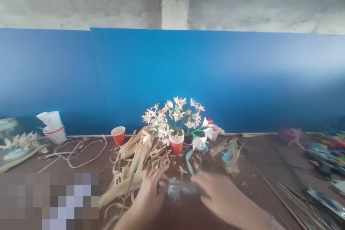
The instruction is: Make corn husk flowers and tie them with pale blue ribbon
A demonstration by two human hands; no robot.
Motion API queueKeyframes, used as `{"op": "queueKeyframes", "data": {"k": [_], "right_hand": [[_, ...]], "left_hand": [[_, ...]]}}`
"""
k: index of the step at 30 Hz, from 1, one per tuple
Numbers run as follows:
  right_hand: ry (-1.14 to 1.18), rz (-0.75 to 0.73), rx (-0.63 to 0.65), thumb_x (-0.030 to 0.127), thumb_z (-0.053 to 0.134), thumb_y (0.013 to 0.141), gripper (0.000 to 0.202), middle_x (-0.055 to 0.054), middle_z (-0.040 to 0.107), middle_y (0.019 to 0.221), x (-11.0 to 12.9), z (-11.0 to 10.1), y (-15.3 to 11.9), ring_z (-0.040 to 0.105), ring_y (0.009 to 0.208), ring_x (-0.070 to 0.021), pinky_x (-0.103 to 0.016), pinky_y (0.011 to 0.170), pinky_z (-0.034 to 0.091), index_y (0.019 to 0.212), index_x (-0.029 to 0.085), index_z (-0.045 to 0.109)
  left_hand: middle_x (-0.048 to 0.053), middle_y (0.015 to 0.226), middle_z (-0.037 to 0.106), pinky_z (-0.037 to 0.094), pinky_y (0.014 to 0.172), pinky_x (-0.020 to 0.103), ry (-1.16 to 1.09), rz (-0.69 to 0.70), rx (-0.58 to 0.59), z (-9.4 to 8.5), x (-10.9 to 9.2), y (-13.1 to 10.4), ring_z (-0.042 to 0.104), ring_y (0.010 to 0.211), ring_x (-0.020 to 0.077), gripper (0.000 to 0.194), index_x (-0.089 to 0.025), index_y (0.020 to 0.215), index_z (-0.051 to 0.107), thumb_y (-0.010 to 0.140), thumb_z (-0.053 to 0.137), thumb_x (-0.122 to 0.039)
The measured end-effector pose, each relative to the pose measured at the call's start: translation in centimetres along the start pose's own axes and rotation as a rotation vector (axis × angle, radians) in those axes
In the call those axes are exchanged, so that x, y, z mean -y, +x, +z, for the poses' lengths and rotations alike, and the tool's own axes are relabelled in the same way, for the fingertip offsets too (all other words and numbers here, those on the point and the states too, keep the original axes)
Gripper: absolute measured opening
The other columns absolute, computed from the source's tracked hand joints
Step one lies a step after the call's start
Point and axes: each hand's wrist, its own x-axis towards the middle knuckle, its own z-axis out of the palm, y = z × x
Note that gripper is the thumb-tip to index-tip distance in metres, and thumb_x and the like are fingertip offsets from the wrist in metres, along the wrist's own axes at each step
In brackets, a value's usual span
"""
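My left hand is low in the middle of the table, its fingers bent together near a small pale piece I cannot make out. Across from it, my right hand is held over the table, slightly blurred, with thumb and fingers apart and nothing seen in them. Between both hands lies a shiny, clear-blue object, too smeared to name. Just beyond, a red and white paper cup holds a bunch of white handmade flowers on green stems. A blue ribbon trails down beside the cup.
Dried husks are heaped left of the flower cup, near another red paper cup. A white cable loops farther left, by a white cup. Thin sticks and colourful clutter lie right. A blue panel stands behind.
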Motion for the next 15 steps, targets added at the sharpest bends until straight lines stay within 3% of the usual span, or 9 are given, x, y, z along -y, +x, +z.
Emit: {"op": "queueKeyframes", "data": {"k": [3, 7, 10, 13, 15], "right_hand": [[-0.008, 0.005, -0.05, 0.008, 0.049, 0.067, 0.046, -0.006, 0.062, 0.103, -0.5, -0.3, -0.1, 0.059, 0.088, -0.0223, -0.034, 0.076, 0.045, 0.11, 0.025, 0.056], [0.139, 0.156, -0.092, 0.011, 0.052, 0.066, 0.052, -0.006, 0.061, 0.107, -1.2, -1.0, -0.3, 0.058, 0.09, -0.0234, -0.036, 0.077, 0.046, 0.115, 0.027, 0.054], [0.531, 0.287, -0.086, 0.022, 0.057, 0.069, 0.042, -0.005, 0.064, 0.093, -0.7, 0.0, -0.3, 0.059, 0.071, -0.017, -0.027, 0.064, 0.048, 0.11, 0.024, 0.057], [1.062, 0.307, -0.035, 0.04, 0.06, 0.071, 0.039, -0.002, 0.061, 0.07, 1.0, 3.0, -0.1, 0.054, 0.056, -0.0114, -0.021, 0.051, 0.044, 0.103, 0.018, 0.057], [1.218, 0.289, 0.043, 0.046, 0.064, 0.068, 0.041, -0.001, 0.059, 0.07, 2.3, 5.3, 0.2, 0.055, 0.058, -0.011, -0.021, 0.056, 0.046, 0.097, 0.018, 0.06]], "left_hand": [[0.004, 0.082, 0.071, 0.037, 0.089, 0.039, -0.02, -0.047, -0.023, 0.0, 0.3, 0.3, 0.057, 0.091, 0.0257, 0.04, -0.026, 0.104, 0.064, 0.069, 0.056, -0.011], [0.006, 0.081, 0.071, 0.041, 0.08, 0.035, -0.108, -0.221, -0.157, -0.1, 1.0, 0.8, 0.061, 0.083, 0.0251, 0.017, -0.021, 0.078, 0.071, 0.069, 0.057, -0.019], [0.005, 0.066, 0.068, 0.043, 0.065, 0.03, -0.333, -0.378, -0.264, -0.1, 1.3, 1.2, 0.06, 0.067, 0.0215, 0.013, -0.016, 0.07, 0.066, 0.067, 0.059, -0.027], [0.001, 0.057, 0.062, 0.041, 0.058, 0.026, -0.575, -0.433, -0.316, 0.0, 1.4, 1.4, 0.055, 0.057, 0.016, 0.013, -0.015, 0.063, 0.062, 0.06, 0.065, -0.027], [0.0, 0.058, 0.062, 0.039, 0.056, 0.023, -0.667, -0.468, -0.35, 0.0, 1.3, 1.4, 0.052, 0.056, 0.0134, 0.014, -0.015, 0.065, 0.062, 0.059, 0.067, -0.026]]}}
